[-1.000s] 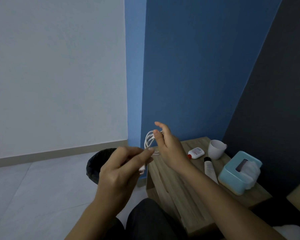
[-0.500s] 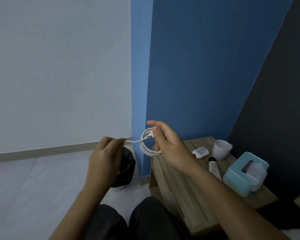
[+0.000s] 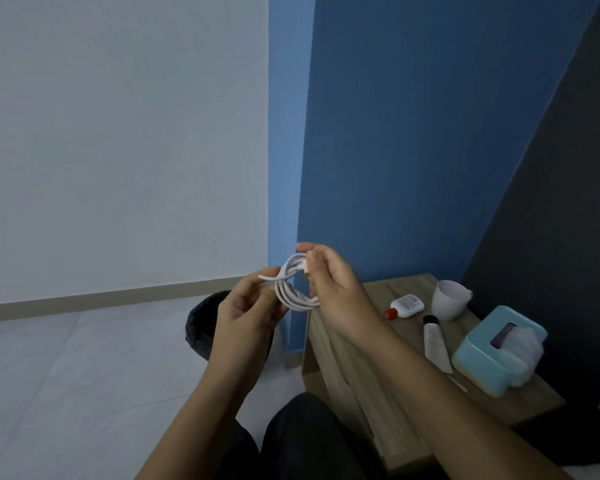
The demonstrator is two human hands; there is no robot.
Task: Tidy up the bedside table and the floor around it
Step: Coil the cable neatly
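Observation:
A white cable (image 3: 293, 289) is coiled into a small loop in front of me, above the left edge of the wooden bedside table (image 3: 371, 368). My right hand (image 3: 333, 292) pinches the top of the coil between thumb and fingers. My left hand (image 3: 246, 313) holds the loose end, which crosses the coil's left side. On the table lie a small white bottle with a red cap (image 3: 405, 305), a white cup (image 3: 450, 299), a white tube with a black cap (image 3: 435, 337) and a light blue tissue box (image 3: 496, 351).
A black bin (image 3: 201, 327) stands on the pale tiled floor (image 3: 66, 375) left of the table, partly behind my left hand. A blue wall rises behind the table and a dark panel to its right. My dark-trousered knees (image 3: 302, 438) are at the bottom.
My left hand has come back in from the left and now holds the cable's end against the coil. The coil in my right hand looks tighter.

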